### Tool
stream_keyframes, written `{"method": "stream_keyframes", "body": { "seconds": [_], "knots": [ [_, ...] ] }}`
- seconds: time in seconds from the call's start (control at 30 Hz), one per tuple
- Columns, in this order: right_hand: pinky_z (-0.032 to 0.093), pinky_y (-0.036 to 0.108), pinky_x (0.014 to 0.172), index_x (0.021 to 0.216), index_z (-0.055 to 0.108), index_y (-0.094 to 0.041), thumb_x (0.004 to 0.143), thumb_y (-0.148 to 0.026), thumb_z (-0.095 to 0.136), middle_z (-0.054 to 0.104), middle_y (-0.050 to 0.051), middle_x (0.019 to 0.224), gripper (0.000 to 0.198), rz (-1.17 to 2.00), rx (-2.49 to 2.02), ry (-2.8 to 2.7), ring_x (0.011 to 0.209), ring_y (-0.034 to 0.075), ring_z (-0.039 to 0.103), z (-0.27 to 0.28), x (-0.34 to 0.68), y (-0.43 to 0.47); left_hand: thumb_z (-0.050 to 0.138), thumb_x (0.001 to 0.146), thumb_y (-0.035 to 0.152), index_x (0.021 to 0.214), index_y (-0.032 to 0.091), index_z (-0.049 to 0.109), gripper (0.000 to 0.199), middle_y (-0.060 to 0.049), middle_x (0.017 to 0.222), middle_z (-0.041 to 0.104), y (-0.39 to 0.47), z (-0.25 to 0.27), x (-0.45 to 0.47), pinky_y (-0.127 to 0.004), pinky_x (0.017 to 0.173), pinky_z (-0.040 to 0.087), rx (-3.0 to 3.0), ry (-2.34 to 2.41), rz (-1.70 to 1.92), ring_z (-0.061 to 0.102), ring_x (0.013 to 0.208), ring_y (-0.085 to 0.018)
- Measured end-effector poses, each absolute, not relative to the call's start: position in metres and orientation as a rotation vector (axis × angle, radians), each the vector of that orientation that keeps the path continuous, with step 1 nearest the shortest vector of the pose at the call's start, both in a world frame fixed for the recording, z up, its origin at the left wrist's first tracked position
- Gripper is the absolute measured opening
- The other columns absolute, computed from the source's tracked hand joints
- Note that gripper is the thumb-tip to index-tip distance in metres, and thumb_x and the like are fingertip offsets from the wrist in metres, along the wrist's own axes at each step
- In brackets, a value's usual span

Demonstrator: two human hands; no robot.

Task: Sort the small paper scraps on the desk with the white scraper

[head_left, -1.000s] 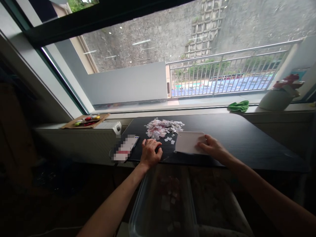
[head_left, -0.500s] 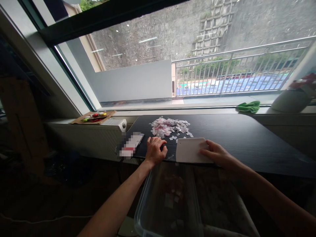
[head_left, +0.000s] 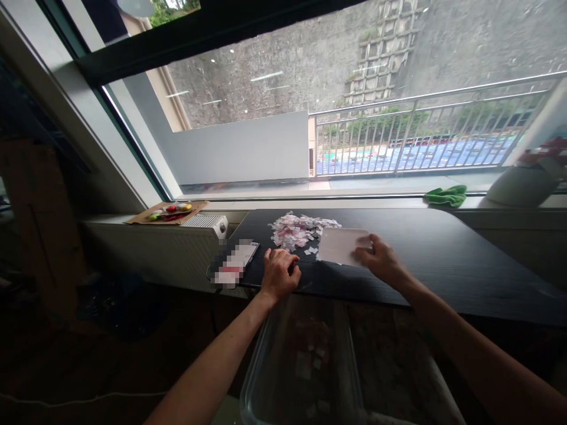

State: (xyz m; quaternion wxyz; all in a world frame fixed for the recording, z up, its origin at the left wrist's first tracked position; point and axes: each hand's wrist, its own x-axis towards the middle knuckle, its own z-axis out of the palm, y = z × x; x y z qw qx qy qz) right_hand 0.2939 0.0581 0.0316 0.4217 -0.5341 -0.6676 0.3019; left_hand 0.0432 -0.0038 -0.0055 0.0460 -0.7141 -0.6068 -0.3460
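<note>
My right hand [head_left: 381, 257] grips the right end of a flat white plastic scraper [head_left: 339, 245], its thumb in front and slightly blurred. The scraper is tilted over the dark table [head_left: 425, 254], its left edge by a heap of small white and pinkish paper scraps [head_left: 292, 229]. Some loose scraps lie between the heap and the scraper. My left hand [head_left: 282, 273] rests at the table's front edge, just below the heap. Its fingers are curved and the thumb stands apart, with nothing seen in them.
Below the table edge is a clear plastic bin [head_left: 261, 378] with some scraps inside. A phone [head_left: 243, 260], partly pixelated, lies left of my left hand. Beyond are a radiator [head_left: 155, 248], a green cloth [head_left: 446, 196] on the sill, and a pale vase [head_left: 516, 184].
My right hand has moved the scraper away from the table's front edge, toward the scrap heap. The left hand stays in place.
</note>
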Motion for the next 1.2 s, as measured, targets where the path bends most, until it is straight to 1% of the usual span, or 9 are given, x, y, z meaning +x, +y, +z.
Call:
{"method": "stream_keyframes", "body": {
  "seconds": [0.17,0.33,0.53,0.6,0.67,0.77,0.83,0.97,1.2],
  "knots": [
    [0.046,0.026,0.054,0.083,0.056,-0.02,0.067,-0.028,0.061,0.066,0.002,0.072,0.019,0.817,-1.345,-1.652,0.062,0.016,0.06,0.035,0.301,0.052,0.054,0.076,0.018,0.087,0.022,0.064,0.016,-0.002,0.088,0.066,-0.004,-0.005,0.044,-0.054,0.111,0.021,-2.19,-1.848,-1.048,0.055,0.105,-0.024],
    [0.047,0.026,0.055,0.083,0.054,-0.02,0.068,-0.028,0.06,0.066,0.003,0.074,0.019,0.866,-1.332,-1.62,0.063,0.016,0.061,0.033,0.298,0.052,0.054,0.077,0.019,0.087,0.023,0.065,0.016,-0.002,0.088,0.066,-0.005,-0.004,0.044,-0.054,0.11,0.022,-2.205,-1.846,-1.031,0.054,0.105,-0.024],
    [0.048,0.027,0.054,0.085,0.054,-0.02,0.067,-0.028,0.061,0.064,0.001,0.072,0.02,0.974,-1.279,-1.667,0.063,0.017,0.061,0.026,0.299,0.054,0.054,0.077,0.019,0.086,0.023,0.066,0.016,-0.003,0.089,0.066,-0.005,-0.003,0.045,-0.055,0.11,0.022,-2.211,-1.835,-1.021,0.054,0.105,-0.024],
    [0.049,0.027,0.055,0.087,0.055,-0.02,0.068,-0.027,0.06,0.065,0.002,0.073,0.021,0.943,-1.306,-1.619,0.063,0.016,0.062,0.028,0.302,0.054,0.054,0.077,0.02,0.087,0.023,0.067,0.016,-0.004,0.088,0.065,-0.006,-0.003,0.045,-0.056,0.11,0.022,-2.216,-1.831,-1.011,0.054,0.105,-0.024],
    [0.049,0.027,0.055,0.087,0.055,-0.02,0.069,-0.027,0.06,0.066,0.002,0.074,0.02,0.906,-1.337,-1.585,0.063,0.016,0.062,0.03,0.303,0.055,0.054,0.079,0.021,0.092,0.024,0.068,0.02,-0.004,0.09,0.064,-0.008,-0.002,0.044,-0.056,0.111,0.02,-2.265,-1.781,-0.979,0.053,0.106,-0.024],
    [0.049,0.027,0.056,0.087,0.055,-0.02,0.069,-0.027,0.06,0.067,0.003,0.075,0.019,0.911,-1.344,-1.605,0.064,0.017,0.063,0.031,0.3,0.054,0.055,0.082,0.027,0.108,0.027,0.068,0.029,-0.005,0.105,0.061,-0.011,0.0,0.04,-0.055,0.113,0.016,-2.467,-1.593,-0.844,0.049,0.114,-0.025],
    [0.049,0.026,0.056,0.086,0.056,-0.02,0.068,-0.026,0.061,0.067,0.003,0.075,0.02,0.913,-1.339,-1.629,0.065,0.017,0.062,0.03,0.298,0.053,0.055,0.084,0.03,0.114,0.03,0.066,0.032,-0.006,0.115,0.057,-0.013,0.002,0.039,-0.056,0.113,0.014,-2.603,-1.479,-0.729,0.046,0.119,-0.025],
    [0.049,0.027,0.056,0.085,0.057,-0.02,0.068,-0.027,0.061,0.067,0.003,0.074,0.019,0.833,-1.379,-1.665,0.065,0.017,0.062,0.028,0.301,0.052,0.055,0.086,0.032,0.113,0.031,0.068,0.03,-0.006,0.12,0.056,-0.014,0.004,0.038,-0.056,0.113,0.012,-2.693,-1.45,-0.633,0.044,0.122,-0.026],
    [0.045,0.027,0.054,0.076,0.057,-0.021,0.067,-0.023,0.061,0.066,0.002,0.068,0.011,0.639,-1.476,-1.66,0.061,0.017,0.059,0.049,0.312,0.043,0.056,0.084,0.032,0.108,0.031,0.069,0.028,-0.005,0.118,0.058,-0.014,0.004,0.038,-0.052,0.114,0.015,-2.678,-1.454,-0.672,0.045,0.122,-0.025]
  ]
}}
